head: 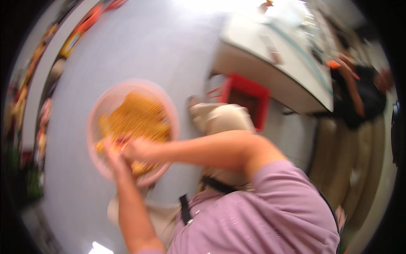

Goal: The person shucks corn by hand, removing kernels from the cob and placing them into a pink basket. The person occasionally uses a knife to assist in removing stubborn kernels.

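Note:
A round pink basin [95,127] stands in front of me, holding a heap of orange-yellow material [136,116] that is too blurred to name. My left hand [115,158] is over the near left part of the basin. Close against it, at the basin's near side, is my right hand [139,150], its fingers bent. Something small and reddish shows between the two hands, but blur hides what it is and whether either hand grips it.
To the right, a red plastic crate [263,111] stands beside my knee, below a white-topped table [250,41]. Another person [355,92] in dark clothing is beyond the table. Shelving [33,104] with colourful items runs along the left.

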The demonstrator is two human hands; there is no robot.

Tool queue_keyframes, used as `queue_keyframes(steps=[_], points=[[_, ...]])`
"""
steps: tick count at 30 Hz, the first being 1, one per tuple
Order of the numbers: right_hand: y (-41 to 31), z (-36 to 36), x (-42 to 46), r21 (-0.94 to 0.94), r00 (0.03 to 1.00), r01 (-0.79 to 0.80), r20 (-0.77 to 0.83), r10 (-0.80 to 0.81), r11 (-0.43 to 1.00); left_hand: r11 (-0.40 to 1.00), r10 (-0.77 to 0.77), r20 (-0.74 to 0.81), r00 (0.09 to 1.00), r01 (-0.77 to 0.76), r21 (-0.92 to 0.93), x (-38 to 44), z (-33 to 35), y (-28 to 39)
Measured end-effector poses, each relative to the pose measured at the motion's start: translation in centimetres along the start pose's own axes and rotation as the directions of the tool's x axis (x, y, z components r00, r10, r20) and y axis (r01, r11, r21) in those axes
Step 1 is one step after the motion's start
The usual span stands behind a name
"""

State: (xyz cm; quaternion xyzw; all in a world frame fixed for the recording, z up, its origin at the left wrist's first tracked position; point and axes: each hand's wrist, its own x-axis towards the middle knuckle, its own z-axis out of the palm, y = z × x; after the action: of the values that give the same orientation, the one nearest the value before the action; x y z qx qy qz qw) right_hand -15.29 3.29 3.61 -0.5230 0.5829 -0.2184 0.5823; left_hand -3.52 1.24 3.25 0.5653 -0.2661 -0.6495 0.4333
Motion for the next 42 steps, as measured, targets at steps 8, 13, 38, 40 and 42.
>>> queue_keyframes(steps=[8, 13, 38, 40, 42], points=[[0.0, 1.0, -1.2, 0.169, 1.000, 0.023, -0.011, -0.022, 0.985, 0.943, 0.007, -0.125, 0.992, -0.048, -0.329, -0.8, -0.3, 0.2], [-2.0, -1.1, -2.3, 0.425, 0.961, -0.237, 0.236, 0.146, 0.873, 0.922, -0.022, -0.084, 0.996, -0.013, -0.386, -1.2, -0.4, 0.2], [-1.1, -0.4, -2.5, 0.359, 0.986, -0.117, 0.154, 0.065, 0.926, 0.913, 0.033, -0.097, 0.995, -0.070, -0.403, -1.0, -1.0, 0.6], [-1.6, -0.4, -2.9, 0.230, 0.986, -0.077, 0.162, 0.040, 0.970, 0.925, 0.021, -0.113, 0.993, -0.062, -0.375, -1.4, -1.1, 0.6], [-1.1, -0.5, -2.9, 0.192, 0.977, -0.008, 0.210, -0.033, 0.981, 0.934, 0.031, -0.093, 0.995, -0.062, -0.352, -1.6, -0.8, 0.7]])
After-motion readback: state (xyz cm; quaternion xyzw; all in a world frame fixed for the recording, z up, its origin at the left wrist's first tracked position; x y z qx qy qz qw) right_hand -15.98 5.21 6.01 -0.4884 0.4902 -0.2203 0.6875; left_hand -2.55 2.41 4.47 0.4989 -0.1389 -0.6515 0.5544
